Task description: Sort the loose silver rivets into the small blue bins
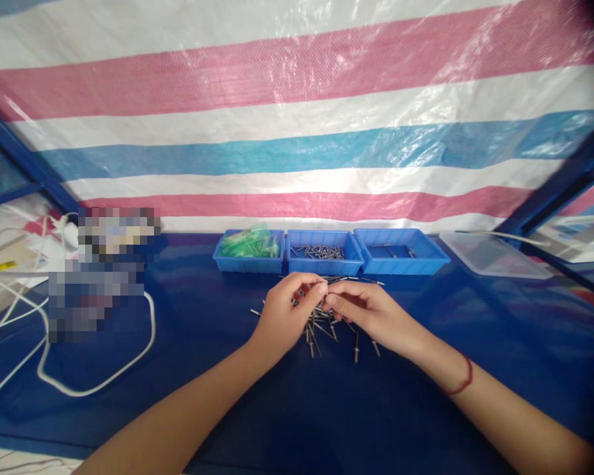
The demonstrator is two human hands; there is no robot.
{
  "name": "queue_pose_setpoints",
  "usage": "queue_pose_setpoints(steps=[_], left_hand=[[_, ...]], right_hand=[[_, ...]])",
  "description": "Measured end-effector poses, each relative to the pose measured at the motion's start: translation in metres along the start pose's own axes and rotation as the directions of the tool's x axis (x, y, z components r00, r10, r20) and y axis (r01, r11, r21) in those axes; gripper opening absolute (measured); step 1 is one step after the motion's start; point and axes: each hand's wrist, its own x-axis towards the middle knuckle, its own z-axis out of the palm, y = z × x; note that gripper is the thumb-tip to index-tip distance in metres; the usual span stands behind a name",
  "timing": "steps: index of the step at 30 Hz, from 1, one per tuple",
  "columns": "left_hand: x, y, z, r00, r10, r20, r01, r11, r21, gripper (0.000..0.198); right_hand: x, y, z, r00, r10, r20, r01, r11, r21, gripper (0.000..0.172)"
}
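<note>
Both hands meet over a loose pile of thin metal pins (321, 333) on the blue table (327, 409). My left hand (287, 313) is curled with thumb and fingers pinched on a few pins. My right hand (363, 310) is also pinched, its fingertips touching the left hand's at a pin between them. A red string circles the right wrist. Behind the pile stand three blue bins: the left bin (250, 253) holds green plastic pieces, the middle bin (324, 254) holds metal pins, the right bin (400, 252) holds a few pins.
A clear plastic lid or tray (492, 254) lies at the back right. White cables (99, 379) loop across the table's left side beside a blurred-out patch. A striped pink, white and blue tarp (297, 132) hangs right behind the bins. Blue frame bars run along both sides.
</note>
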Motion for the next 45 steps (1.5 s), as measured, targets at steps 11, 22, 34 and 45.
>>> queue_pose_setpoints(steps=[11, 22, 34, 45], left_hand=[[0.002, -0.001, -0.002, 0.992, 0.125, 0.006, -0.124, 0.977, 0.175, 0.017], [-0.009, -0.001, 0.002, 0.881, 0.212, 0.422, -0.436, 0.71, 0.553, 0.027], [-0.007, -0.005, 0.0, 0.875, 0.188, 0.446, -0.447, 0.667, 0.596, 0.016], [-0.008, -0.006, 0.0, 0.873, 0.175, 0.456, -0.452, 0.643, 0.618, 0.015]], right_hand=[[0.003, 0.001, -0.009, 0.962, -0.072, -0.263, 0.066, 0.997, -0.033, 0.027], [0.009, 0.048, -0.111, 0.653, -0.438, -0.618, -0.396, 0.498, -0.771, 0.034], [0.012, 0.036, -0.074, 0.796, -0.487, -0.359, -0.08, 0.503, -0.861, 0.02], [0.009, 0.026, -0.06, 0.812, -0.481, -0.33, -0.028, 0.533, -0.845, 0.019]])
